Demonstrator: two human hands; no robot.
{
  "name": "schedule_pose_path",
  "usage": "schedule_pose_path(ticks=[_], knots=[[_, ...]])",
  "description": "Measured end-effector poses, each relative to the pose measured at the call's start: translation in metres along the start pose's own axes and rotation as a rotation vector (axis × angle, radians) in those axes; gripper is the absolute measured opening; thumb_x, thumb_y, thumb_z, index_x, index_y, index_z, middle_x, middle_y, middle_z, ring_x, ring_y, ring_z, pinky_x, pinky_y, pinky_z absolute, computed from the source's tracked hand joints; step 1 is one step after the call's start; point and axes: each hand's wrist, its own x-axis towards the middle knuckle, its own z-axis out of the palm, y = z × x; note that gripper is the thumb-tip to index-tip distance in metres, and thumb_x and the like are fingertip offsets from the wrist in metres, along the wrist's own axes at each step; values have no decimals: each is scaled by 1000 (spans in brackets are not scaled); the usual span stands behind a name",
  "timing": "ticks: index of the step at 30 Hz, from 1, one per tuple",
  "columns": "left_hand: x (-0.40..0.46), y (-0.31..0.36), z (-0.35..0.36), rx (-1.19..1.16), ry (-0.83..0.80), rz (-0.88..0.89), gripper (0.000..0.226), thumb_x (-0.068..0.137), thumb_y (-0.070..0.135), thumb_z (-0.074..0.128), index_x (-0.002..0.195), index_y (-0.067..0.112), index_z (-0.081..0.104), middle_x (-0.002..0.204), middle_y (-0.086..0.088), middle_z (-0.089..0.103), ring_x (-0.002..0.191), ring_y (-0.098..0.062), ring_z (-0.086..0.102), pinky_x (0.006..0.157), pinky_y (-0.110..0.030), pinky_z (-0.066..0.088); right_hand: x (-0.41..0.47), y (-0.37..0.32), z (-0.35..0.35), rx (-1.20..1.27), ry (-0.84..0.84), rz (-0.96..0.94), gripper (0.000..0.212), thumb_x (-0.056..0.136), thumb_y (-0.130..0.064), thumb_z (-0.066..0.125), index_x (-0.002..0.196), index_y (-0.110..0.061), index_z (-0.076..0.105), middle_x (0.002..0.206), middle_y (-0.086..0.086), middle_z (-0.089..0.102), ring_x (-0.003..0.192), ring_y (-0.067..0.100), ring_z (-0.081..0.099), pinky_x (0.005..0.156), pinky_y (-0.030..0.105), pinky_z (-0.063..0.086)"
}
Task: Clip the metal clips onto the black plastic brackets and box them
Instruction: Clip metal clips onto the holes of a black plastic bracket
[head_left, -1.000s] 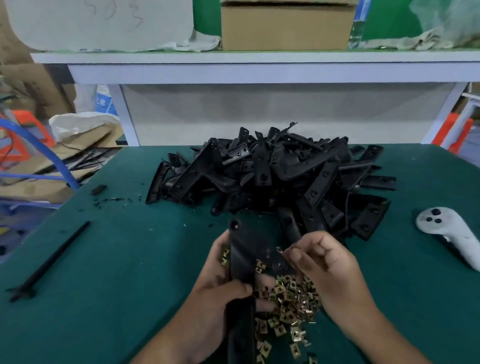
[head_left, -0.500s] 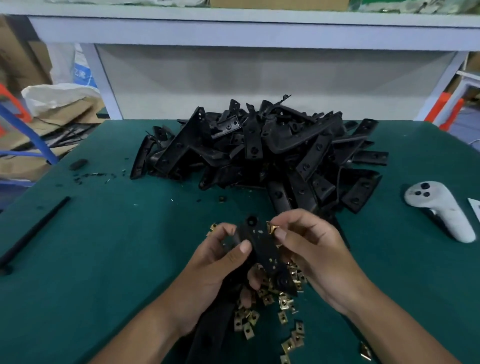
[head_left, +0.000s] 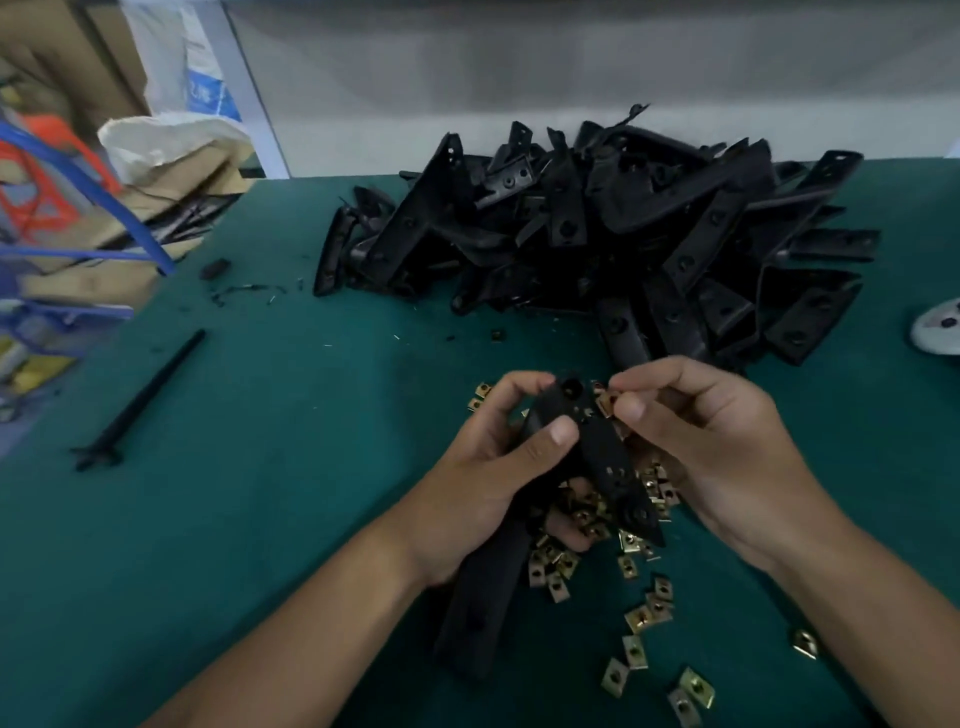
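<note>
My left hand (head_left: 498, 457) grips a black plastic bracket (head_left: 608, 457) with the thumb across its upper part; the bracket runs down to the right, and a second black arm (head_left: 483, 597) hangs below the palm. Between thumb and forefinger my right hand (head_left: 711, 441) pinches a brass-coloured metal clip (head_left: 605, 402) against the bracket's top right edge, near its round hole. Several loose metal clips (head_left: 641, 618) lie scattered on the green table under and in front of my hands. Behind them sits a big heap of black brackets (head_left: 623, 234).
The green table mat (head_left: 260, 467) carries a long black rod (head_left: 140, 400) at the left and black plastic scraps (head_left: 234, 280) further back. A white controller (head_left: 940, 327) lies at the right edge. Cardboard, sacks and blue tubing (head_left: 130, 218) stand beyond the table's left side.
The view has tilted down and closer. Both hands rose off the clip pile with the bracket, and my right hand brought a clip up to the bracket's top edge.
</note>
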Motion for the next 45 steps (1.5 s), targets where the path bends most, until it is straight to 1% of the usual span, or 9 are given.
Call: schedule_pose_path(ticks=[4, 6, 17, 21, 24, 31, 36, 40, 45], knots=[[0, 0, -1, -27, -35, -13, 19, 100, 24, 63, 116, 23, 53, 100, -12, 66, 76, -23, 68, 56, -33, 60, -1, 0, 2, -40, 24, -57, 18, 69, -30, 81, 86, -24, 81, 77, 1, 76, 72, 8, 70, 67, 17, 55], [0, 0, 1, -35, -44, -21, 20, 99, 25, 63, 116, 23, 53, 97, -11, 66, 73, -22, 68, 54, -33, 59, -2, -1, 3, -64, 23, -71, 17, 70, -28, 81, 85, -23, 81, 80, 1, 77, 73, 8, 71, 67, 16, 55], [-1, 3, 4, -11, -55, -18, 17, 98, 25, 59, 113, 23, 54, 94, -8, 67, 75, -20, 66, 53, -31, 59, -2, -3, 3, -97, 48, -100, 12, 72, -22, 79, 84, -22, 80, 80, 1, 77, 70, 6, 71, 60, 17, 54], [-1, 3, 3, -1, -70, -18, 15, 100, 25, 58, 114, 23, 54, 95, -9, 66, 77, -21, 65, 54, -32, 59, -2, -3, 3, -74, 64, -109, 9, 73, -12, 78, 81, -15, 79, 79, 4, 78, 69, 9, 72, 62, 16, 55], [0, 3, 2, 1, -64, -18, 15, 100, 24, 58, 114, 23, 54, 95, -10, 66, 78, -21, 65, 54, -32, 59, -2, -3, 3, -80, 77, -117, 12, 74, -7, 76, 86, -7, 76, 79, 5, 78, 68, 10, 73, 63, 16, 56], [-1, 2, 3, 34, -54, -39, 21, 99, 27, 60, 116, 19, 53, 98, -12, 66, 78, -21, 66, 54, -33, 59, -2, -3, 2, -91, 72, -119, 7, 74, -13, 78, 81, -14, 78, 75, 5, 76, 63, 9, 69, 59, 17, 53], [-1, 2, 6, 3, -28, -74, 32, 97, 30, 60, 120, 11, 47, 91, -8, 67, 73, -19, 66, 51, -30, 57, -4, 3, 3, -132, 62, -86, 8, 78, -30, 80, 83, -24, 79, 83, 4, 76, 74, 10, 68, 67, 18, 55], [-1, 4, 7, -34, -39, -35, 21, 98, 27, 59, 116, 18, 52, 90, -7, 65, 73, -17, 63, 50, -30, 57, -2, 1, -2, -82, 109, -87, 20, 74, -36, 82, 90, -25, 79, 80, 0, 75, 74, 11, 69, 70, 21, 57], [-1, 3, 9, -38, -41, -27, 18, 97, 25, 59, 113, 20, 52, 91, -10, 64, 73, -20, 63, 49, -31, 57, -3, 3, 0, -90, 39, -106, 14, 76, -30, 81, 88, -23, 80, 79, 0, 75, 72, 7, 70, 69, 16, 55]])
